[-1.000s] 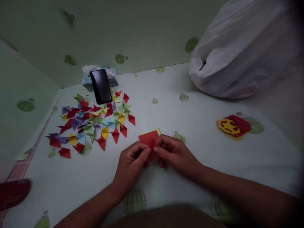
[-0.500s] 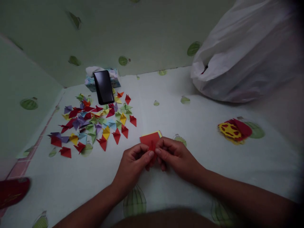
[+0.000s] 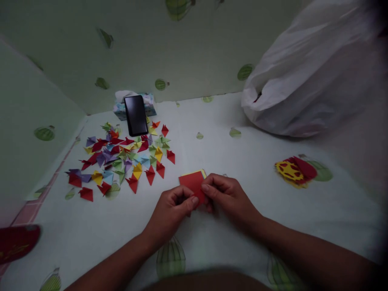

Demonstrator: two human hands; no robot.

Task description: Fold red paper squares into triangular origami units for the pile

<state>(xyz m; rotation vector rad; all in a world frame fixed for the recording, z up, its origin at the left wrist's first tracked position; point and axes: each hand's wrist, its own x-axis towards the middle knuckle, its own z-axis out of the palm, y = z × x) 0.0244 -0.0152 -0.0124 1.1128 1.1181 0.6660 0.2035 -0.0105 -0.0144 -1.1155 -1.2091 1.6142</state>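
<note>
Between my two hands is a small piece of red folded paper [image 3: 199, 197], partly hidden by the fingers. My left hand [image 3: 172, 205] is closed, pinching its left side between thumb and forefinger. On the right side, my right hand [image 3: 226, 198] is closed on the same paper, thumb uppermost. Just beyond the fingers lies a small stack of square paper [image 3: 190, 180], red on top with a yellow edge showing. To the left of the hands spread many folded paper cranes [image 3: 132, 184] in red, yellow, green, blue and purple.
A black phone [image 3: 136, 116] leans against a tissue box [image 3: 119, 110] behind the cranes. A large white plastic bag [image 3: 281, 101] stands at the back right. Yellow and red paper cut-outs [image 3: 290, 171] lie at right. A red object [image 3: 18, 243] sits at the left edge.
My right hand has shifted slightly, and the held red paper looks turned or flattened between the fingers. More of the stack's red top sheet shows. The whole view has shifted a little.
</note>
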